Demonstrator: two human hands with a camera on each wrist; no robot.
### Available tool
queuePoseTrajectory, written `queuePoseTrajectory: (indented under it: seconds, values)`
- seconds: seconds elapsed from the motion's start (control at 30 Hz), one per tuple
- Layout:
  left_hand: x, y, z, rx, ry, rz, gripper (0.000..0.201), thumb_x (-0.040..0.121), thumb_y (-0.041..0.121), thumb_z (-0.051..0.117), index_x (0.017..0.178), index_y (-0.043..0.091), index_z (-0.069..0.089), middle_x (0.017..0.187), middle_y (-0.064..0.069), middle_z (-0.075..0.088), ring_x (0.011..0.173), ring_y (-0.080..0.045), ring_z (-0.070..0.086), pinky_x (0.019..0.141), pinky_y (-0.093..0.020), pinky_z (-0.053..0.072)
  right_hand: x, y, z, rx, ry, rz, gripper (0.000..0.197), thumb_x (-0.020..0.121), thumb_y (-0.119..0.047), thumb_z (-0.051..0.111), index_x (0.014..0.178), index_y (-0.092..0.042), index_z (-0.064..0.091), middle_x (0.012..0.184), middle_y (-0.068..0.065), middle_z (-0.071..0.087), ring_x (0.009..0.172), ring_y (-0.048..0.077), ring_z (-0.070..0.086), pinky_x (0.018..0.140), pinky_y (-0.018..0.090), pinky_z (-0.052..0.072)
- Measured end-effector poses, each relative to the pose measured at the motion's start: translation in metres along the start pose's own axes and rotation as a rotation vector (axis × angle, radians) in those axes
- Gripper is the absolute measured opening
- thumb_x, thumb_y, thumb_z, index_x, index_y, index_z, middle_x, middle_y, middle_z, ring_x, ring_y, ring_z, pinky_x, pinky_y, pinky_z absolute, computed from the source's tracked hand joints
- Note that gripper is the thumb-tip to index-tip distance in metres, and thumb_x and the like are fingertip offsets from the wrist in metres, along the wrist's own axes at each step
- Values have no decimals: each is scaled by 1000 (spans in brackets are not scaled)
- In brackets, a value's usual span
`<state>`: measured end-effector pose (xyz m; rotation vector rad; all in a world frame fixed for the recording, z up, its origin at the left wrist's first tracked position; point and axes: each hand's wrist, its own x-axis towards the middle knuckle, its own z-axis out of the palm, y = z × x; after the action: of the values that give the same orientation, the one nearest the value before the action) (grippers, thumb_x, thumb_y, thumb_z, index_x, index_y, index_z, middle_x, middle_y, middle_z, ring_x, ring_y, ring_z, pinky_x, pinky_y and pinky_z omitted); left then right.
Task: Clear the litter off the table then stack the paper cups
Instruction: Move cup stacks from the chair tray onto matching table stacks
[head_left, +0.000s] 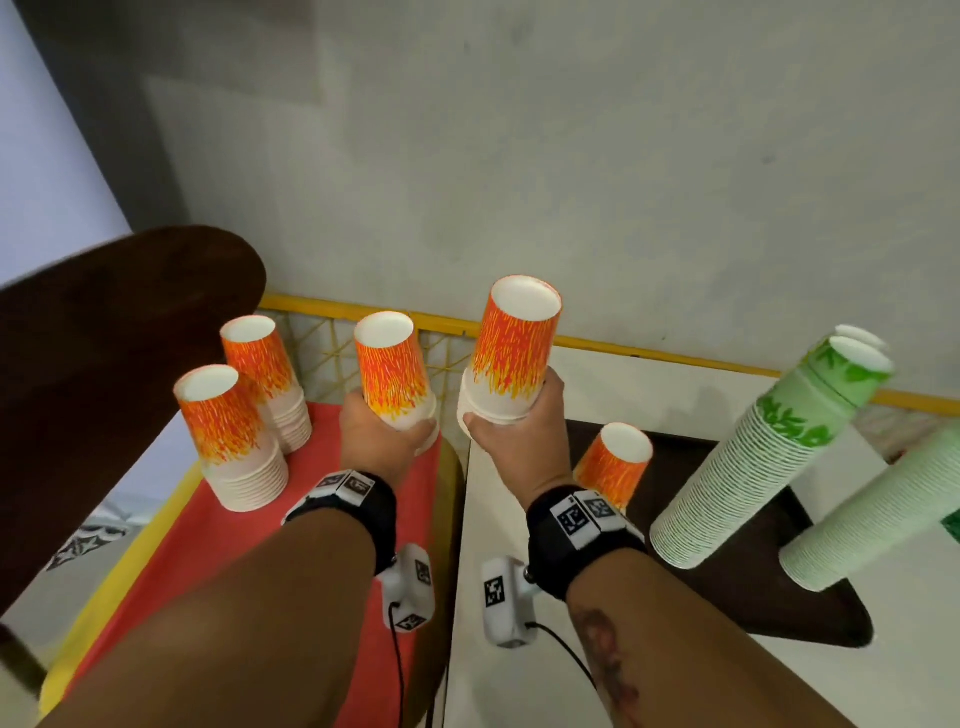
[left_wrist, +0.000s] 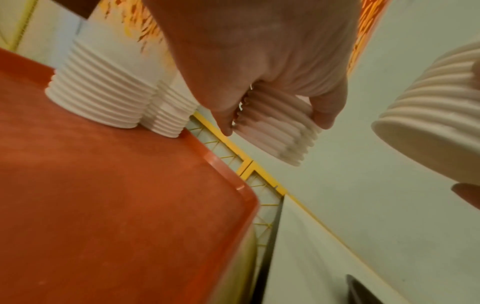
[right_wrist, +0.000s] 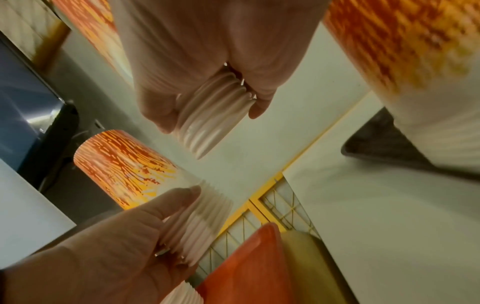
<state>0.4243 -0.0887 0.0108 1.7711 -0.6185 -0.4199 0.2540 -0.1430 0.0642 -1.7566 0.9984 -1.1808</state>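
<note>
Both hands hold upside-down stacks of orange flame-print paper cups above the table. My left hand (head_left: 395, 431) grips one stack (head_left: 387, 364) by its rims over the far corner of the red tray (head_left: 218, 545). In the left wrist view my left hand (left_wrist: 275, 125) curls round those ribbed rims (left_wrist: 285, 144). My right hand (head_left: 511, 431) grips a taller stack (head_left: 514, 338) beside it, and in the right wrist view this hand (right_wrist: 211, 120) curls round the rims (right_wrist: 207, 133). Two more orange stacks (head_left: 234, 436) (head_left: 267, 379) stand on the red tray.
A short orange stack (head_left: 615, 467) stands on a dark tray (head_left: 727, 545) on the white table (head_left: 493, 649). Two tall green-print cup stacks (head_left: 769, 457) (head_left: 883, 509) lean at the right. A yellow rail (head_left: 623, 345) runs along the wall. A dark brown board (head_left: 119, 338) rises at left.
</note>
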Motion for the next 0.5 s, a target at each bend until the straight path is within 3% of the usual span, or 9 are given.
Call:
queuePoseTrajectory:
  seconds: [0.1,0.2,0.27,0.37,0.5]
  values:
    - [-15,34,16,-48,13,51,70,60,27,93,117,15,55,108,0,66,95,-17,65,78,-29,52,6,-15,-34,-10,64,-68,66,63,-22,91,104,-48,46,102,-21,59,95,-11,60,77,1,44]
    - [-33,68,34,-133,22,78,69,62,24,92,119,18,54,107,1,66,90,-13,66,77,-28,50,9,-20,-70,-42,149,-92,70,59,-31,90,107,-50,43,110,-11,60,102,8,62,89,24,51]
    - [-43,86,48,-167,28,118,69,58,30,92,118,20,57,104,5,70,89,-8,68,81,-32,57,10,-18,-94,-68,179,-87,72,58,-32,89,112,-44,43,110,-9,60,103,13,62,91,33,54]
    - [-57,107,64,-171,19,160,71,54,40,91,116,23,59,103,7,71,92,-8,70,85,-38,60,11,-5,-120,-91,181,-63,70,58,-35,87,112,-37,43,109,-7,59,102,16,62,91,40,55]
    - [-77,123,79,-158,23,216,73,57,39,90,119,24,55,106,7,68,95,-9,68,89,-38,57,11,25,-130,-169,130,62,79,52,-42,83,119,-29,44,112,-2,58,103,20,62,90,44,55]
